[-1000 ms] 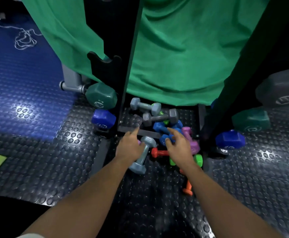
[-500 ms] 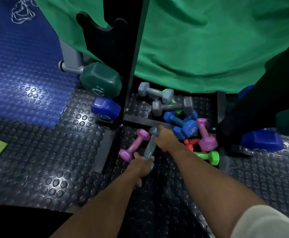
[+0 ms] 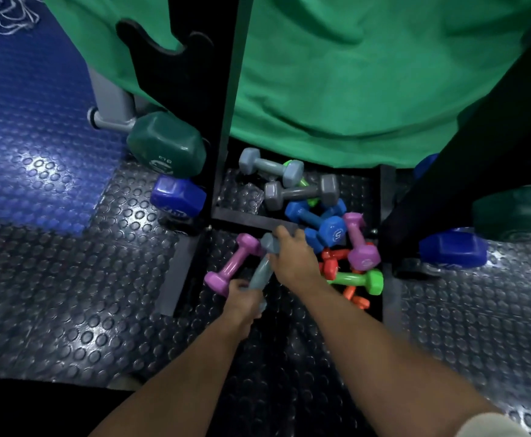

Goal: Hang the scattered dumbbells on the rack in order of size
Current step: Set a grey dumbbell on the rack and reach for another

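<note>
The little dumbbells lie in a heap between the black rack posts (image 3: 226,99), with bare bumpy rubber floor (image 3: 68,294) close by. The left hand (image 3: 242,298) grips a pale grey-blue dumbbell (image 3: 262,266) at its near end. The right hand (image 3: 292,257) curls over its far end. A pink dumbbell (image 3: 232,263) lies just beside them.

Studded grey floor (image 3: 68,294), blue mat (image 3: 21,121), green drape (image 3: 352,74).
</note>
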